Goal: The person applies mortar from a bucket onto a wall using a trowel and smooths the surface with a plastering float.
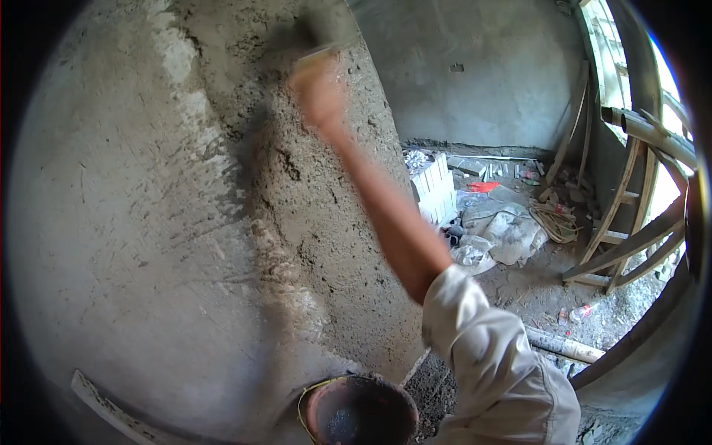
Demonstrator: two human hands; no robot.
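Observation:
My right hand (pixel 319 93) is raised high against the wall, closed round the handle of a plastering trowel (pixel 302 37). Motion smears both the hand and the dark blade, so the blade's exact outline is lost. Around it the wall carries a strip of rough, damp mortar (pixel 326 222), bordered on the left by smoother grey plaster (pixel 111 222). Below the arm stands a reddish-brown bucket (pixel 317 409) with a yellowish handle and something dark and wet inside. My left hand is out of view.
A wooden strip (pixel 111 408) lies at lower left. To the right are stacked white blocks (pixel 434 189), crumpled plastic sheeting (pixel 508 230), a coiled hose (pixel 556 222), a wooden trestle (pixel 619 215) by the window and a long pipe (pixel 564 345). Rubble and plastic bottles (pixel 581 312) litter the floor.

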